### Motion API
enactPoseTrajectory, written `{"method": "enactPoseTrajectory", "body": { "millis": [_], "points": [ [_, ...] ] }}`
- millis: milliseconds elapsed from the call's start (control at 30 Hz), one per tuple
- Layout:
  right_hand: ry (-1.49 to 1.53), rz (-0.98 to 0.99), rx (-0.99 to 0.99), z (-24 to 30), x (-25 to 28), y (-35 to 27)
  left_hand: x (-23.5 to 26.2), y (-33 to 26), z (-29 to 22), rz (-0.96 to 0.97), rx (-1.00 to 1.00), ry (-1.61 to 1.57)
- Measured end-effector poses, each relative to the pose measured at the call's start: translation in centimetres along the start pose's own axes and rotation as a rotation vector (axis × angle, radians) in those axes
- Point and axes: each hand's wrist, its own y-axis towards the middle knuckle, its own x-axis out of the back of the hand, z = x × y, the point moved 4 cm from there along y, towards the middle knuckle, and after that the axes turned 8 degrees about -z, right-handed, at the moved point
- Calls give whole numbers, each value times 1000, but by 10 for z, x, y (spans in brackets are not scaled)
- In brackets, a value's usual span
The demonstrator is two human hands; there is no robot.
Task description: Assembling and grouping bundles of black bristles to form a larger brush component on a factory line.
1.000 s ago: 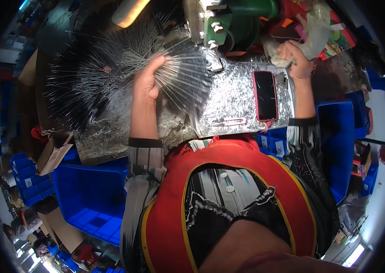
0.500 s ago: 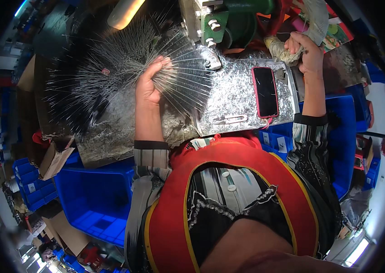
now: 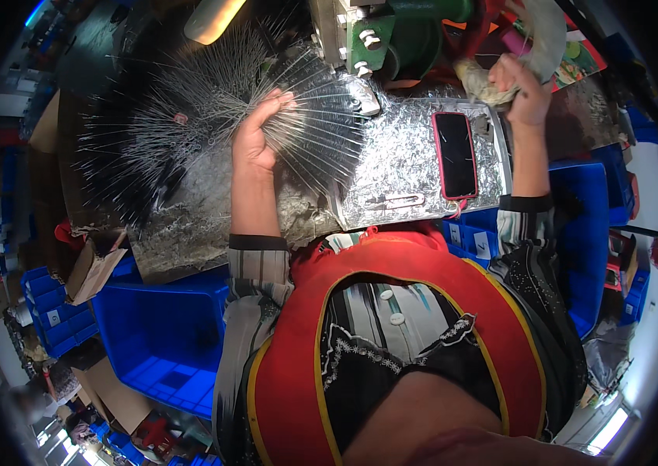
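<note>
A red apron (image 3: 278, 373) with a yellow edge is closest. One blue bin (image 3: 158, 291) sits by the left arm, and another blue bin (image 3: 587, 233) sits by the right arm. Past the apron is a worn, dirty tabletop (image 3: 189, 241). On its right part lies a shiny, crinkly silver sheet (image 3: 387, 159), with a phone (image 3: 456, 155) in a pinkish-red case and a small clip-like tool (image 3: 403, 201) on top. Farther off stand a green machine (image 3: 369, 50) with big bolts and a glowing lamp (image 3: 214, 19). Blue boxes (image 3: 57, 318) and a cardboard box (image 3: 115, 392) fill the room on the left. The left arm reaches straight out. Its hand (image 3: 255, 140) pinches a fan of thin wires (image 3: 317, 124) over the tabletop, with a messy wire pile (image 3: 205, 97) beside it; its lower fingers are hidden. The right arm reaches out too, and its hand (image 3: 527, 97) curls tightly around a pale wrapped ring (image 3: 548, 39) beside the machine.
</note>
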Motion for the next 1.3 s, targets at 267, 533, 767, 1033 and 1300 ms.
{"method": "enactPoseTrajectory", "body": {
  "millis": [267, 533, 767, 1033, 1300],
  "points": [
    [45, 10, -68, -8, 7, -1, -8, -3, 1, 192, 36, -67],
    [0, 37, -259, 8, 7, 11, -3, 0, 3, 144, 3, -78],
    [-81, -33, -300, 22, 3, 13, -8, 0, 2, 126, -27, -61],
    [-144, -9, 367, -23, 3, -6, -6, 9, -2, 130, -26, -68],
    [27, 33, -148, -10, 13, 7, -3, 9, -5, 80, -50, -73]
  ]
}}
